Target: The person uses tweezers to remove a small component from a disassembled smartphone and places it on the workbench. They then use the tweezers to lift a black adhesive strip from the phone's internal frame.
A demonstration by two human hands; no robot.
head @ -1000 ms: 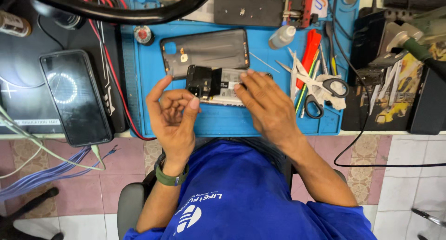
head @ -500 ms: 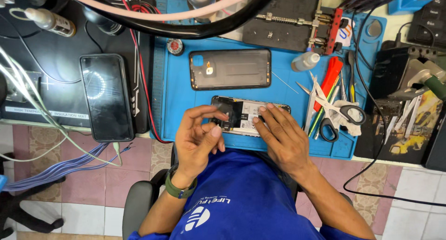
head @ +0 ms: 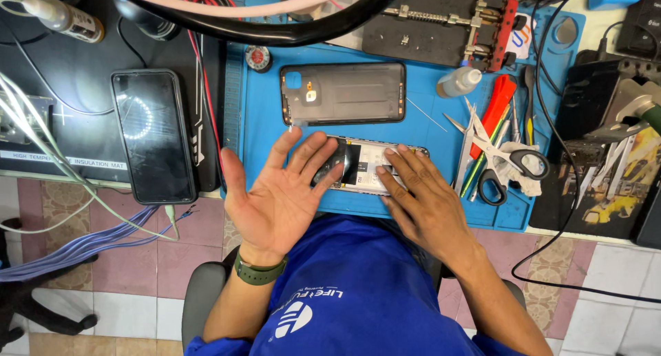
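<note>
Left hand (head: pixel 275 197), palm up with fingers spread wide, holds nothing; its fingertips lie over the left end of the opened smartphone with exposed white and black internals (head: pixel 368 166). Right hand (head: pixel 423 204), palm down with fingers extended, presses flat on the phone's right end and grips nothing. The phone lies at the near edge of the blue rubber work mat (head: pixel 261 142); its detached dark translucent back cover (head: pixel 342 93) rests at the mat's centre. Black-handled scissors (head: pixel 506 166) lie near the mat's right edge. The step appears to be steadying the open phone between tool uses; further work inside it would call for a fine tool.
</note>
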